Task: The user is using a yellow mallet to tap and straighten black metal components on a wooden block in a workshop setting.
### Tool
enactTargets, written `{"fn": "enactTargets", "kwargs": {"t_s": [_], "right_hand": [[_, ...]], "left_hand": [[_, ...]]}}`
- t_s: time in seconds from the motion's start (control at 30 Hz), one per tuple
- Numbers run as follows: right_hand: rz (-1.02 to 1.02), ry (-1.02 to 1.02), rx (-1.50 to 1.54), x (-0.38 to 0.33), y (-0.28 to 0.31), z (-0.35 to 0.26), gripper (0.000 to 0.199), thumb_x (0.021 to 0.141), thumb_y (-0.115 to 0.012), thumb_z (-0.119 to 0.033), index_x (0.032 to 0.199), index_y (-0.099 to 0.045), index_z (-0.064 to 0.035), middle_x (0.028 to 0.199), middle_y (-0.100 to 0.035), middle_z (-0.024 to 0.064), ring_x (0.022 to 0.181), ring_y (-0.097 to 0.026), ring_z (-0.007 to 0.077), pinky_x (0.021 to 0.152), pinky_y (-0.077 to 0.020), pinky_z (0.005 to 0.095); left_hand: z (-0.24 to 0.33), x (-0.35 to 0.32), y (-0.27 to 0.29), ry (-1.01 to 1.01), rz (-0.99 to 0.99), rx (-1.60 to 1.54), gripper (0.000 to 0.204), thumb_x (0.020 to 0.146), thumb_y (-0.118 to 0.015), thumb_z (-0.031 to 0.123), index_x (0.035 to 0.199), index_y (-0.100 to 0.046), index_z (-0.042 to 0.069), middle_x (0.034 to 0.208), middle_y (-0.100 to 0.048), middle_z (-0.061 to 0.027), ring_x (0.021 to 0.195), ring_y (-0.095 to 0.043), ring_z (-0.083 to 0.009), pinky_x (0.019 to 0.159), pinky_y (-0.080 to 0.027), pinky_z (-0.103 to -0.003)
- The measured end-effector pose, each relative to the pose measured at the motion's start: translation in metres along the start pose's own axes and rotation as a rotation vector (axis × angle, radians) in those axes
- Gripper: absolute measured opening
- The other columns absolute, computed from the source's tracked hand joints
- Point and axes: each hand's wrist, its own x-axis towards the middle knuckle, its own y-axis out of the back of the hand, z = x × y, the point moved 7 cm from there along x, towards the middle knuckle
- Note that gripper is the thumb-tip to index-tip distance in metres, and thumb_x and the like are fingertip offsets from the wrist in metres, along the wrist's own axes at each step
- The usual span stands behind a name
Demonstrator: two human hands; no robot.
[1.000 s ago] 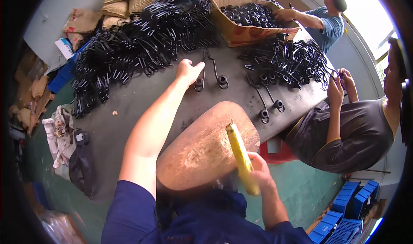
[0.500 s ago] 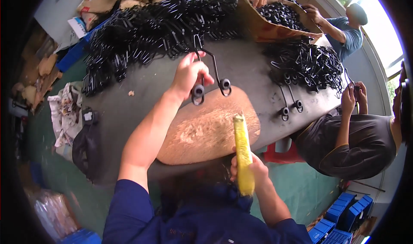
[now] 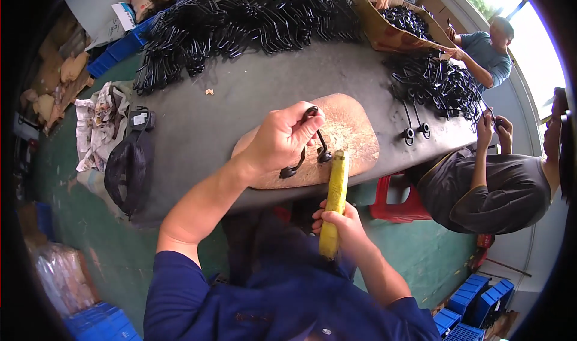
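Fingers of the left hand are pinched together on a black, glossy, U-bent rod, thumb near its bend; the other fingertips are mostly hidden. Those of the right hand curl closely around a straight, yellow, blunt-ended stick.

Largest is the long, dark-grey, smooth-topped table. Along its far left side spreads a broad heap of black bent rods. To the right of that heap stands an open brown cardboard box, packed with small black parts. Just nearer lies a smaller tangle of black rods, with a pair of black rods set side by side near it. At the near edge rests a tan, round-cornered, worn board.

The yellow stick points upward, slightly tilted, its tip in front of the board. Held above the board, the U-bent rod hangs its two legs downward, each ending in a dark round fitting; whether they touch the board cannot be told. Smallest is a pale scrap on the table's left.
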Motion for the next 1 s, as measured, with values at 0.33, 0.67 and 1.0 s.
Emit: {"fn": "enactTargets", "kwargs": {"t_s": [0.33,0.67,1.0], "right_hand": [[0.23,1.265,-0.635,-0.079,-0.044,-0.096,0.018,0.081,-0.065,-0.002,0.095,-0.053,0.0007,0.074,-0.056,0.0076,0.064,-0.056,0.0157,0.058,-0.0466,0.0291],[-0.036,1.041,-0.944,-0.09,-0.091,-0.085,0.024,0.079,-0.065,-0.007,0.099,-0.054,-0.0007,0.072,-0.06,0.0079,0.06,-0.06,0.0185,0.056,-0.0493,0.0313],[-0.19,0.235,-0.763,-0.039,-0.033,-0.047,0.045,0.079,-0.076,-0.021,0.112,-0.054,-0.0008,0.09,-0.058,0.0061,0.082,-0.053,0.0126,0.072,-0.0464,0.0298]], "left_hand": [[0.02,-0.002,-0.008,-0.176,-0.096,0.242,0.009,0.093,-0.062,0.008,0.097,-0.062,0.0,0.068,-0.06,-0.0018,0.058,-0.053,-0.0055,0.053,-0.044,-0.023],[0.017,0.016,0.004,0.1,-0.168,0.181,0.011,0.092,-0.063,0.009,0.087,-0.065,-0.001,0.065,-0.054,0.0052,0.059,-0.042,-0.0018,0.051,-0.038,-0.022],[0.012,0.02,0.026,0.276,0.0,0.026,0.013,0.094,-0.057,0.01,0.096,-0.065,0.0,0.081,-0.068,-0.005,0.059,-0.06,-0.0068,0.048,-0.048,-0.021]]}}
